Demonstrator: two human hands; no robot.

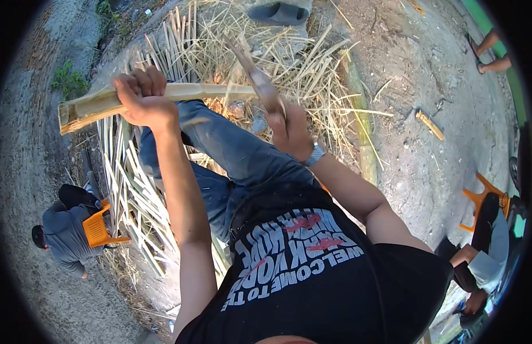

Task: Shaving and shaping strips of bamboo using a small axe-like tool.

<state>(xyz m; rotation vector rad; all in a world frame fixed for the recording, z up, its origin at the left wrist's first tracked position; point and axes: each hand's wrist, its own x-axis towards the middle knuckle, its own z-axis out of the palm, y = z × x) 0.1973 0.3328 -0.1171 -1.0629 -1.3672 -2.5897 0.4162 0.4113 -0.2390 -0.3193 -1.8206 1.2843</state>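
Note:
My left hand (pixel 143 97) is closed round a split length of bamboo (pixel 206 90), pale on its inner face, which lies crosswise above my legs. Its thick, rough-cut end juts out to the left of that hand, and the thinner end reaches toward my right hand (pixel 292 132). Closed in the right hand is a long-bladed knife (pixel 259 81), smeared by motion and slanting up to the left. The blade passes by the thin end of the bamboo; whether they touch, I cannot tell.
Pale bamboo strips (pixel 134 195) lie heaped left of my legs, with curly shavings (pixel 323 86) ahead. A bamboo pole (pixel 366 137), a dark slipper (pixel 277 14) and a short bamboo offcut (pixel 430 124) lie around. Someone sits on an orange chair (pixel 100 229) at left; other people are at right.

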